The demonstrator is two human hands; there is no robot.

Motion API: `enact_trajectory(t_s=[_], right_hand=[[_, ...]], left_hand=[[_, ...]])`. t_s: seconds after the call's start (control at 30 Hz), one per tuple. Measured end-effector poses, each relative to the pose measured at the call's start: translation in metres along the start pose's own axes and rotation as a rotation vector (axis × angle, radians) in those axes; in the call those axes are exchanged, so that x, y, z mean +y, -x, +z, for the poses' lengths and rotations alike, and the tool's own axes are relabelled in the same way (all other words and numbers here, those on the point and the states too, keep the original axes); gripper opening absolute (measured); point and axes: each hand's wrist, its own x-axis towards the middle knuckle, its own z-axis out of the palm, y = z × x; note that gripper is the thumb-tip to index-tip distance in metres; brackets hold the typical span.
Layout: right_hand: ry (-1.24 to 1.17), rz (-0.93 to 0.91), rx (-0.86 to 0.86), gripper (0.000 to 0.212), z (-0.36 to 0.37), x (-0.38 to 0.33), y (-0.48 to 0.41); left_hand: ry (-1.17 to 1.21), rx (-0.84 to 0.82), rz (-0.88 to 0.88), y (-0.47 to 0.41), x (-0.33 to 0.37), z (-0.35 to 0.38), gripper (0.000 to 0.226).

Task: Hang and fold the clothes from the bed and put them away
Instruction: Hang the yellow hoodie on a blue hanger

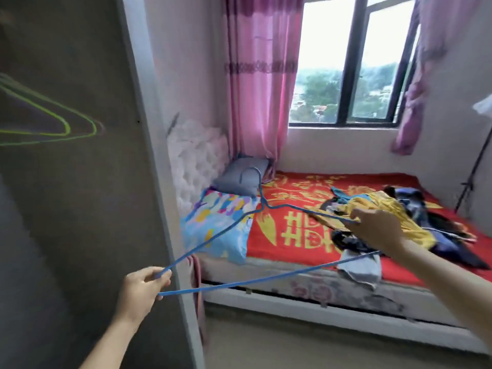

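Observation:
A thin blue wire hanger (pixel 229 230) stretches between my two hands in front of the bed. My left hand (pixel 142 288) pinches its left corner near the wardrobe edge. My right hand (pixel 378 230) grips the hanger's right end above a pile of clothes (pixel 415 222) on the red bedspread (pixel 292 235). A yellow garment (pixel 372 206) lies on top of the pile, with dark blue and black pieces around it and a pale grey one (pixel 362 267) hanging over the mattress edge.
The wardrobe (pixel 80 209) fills the left, with green hangers (pixel 53 123) inside. Two pillows (pixel 221 225) lie at the bed's head by a white tufted headboard (pixel 197 158). Pink curtains (pixel 261 83) frame the window. A dark stand (pixel 471 182) leans at the right.

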Motion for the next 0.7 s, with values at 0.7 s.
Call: enact_trajectory(t_s=[0.7], right_hand=[[-0.275, 0.937, -0.331, 0.037, 0.049, 0.394, 0.152]], left_hand=[[0.124, -0.673, -0.167, 0.013, 0.021, 0.489, 0.006]])
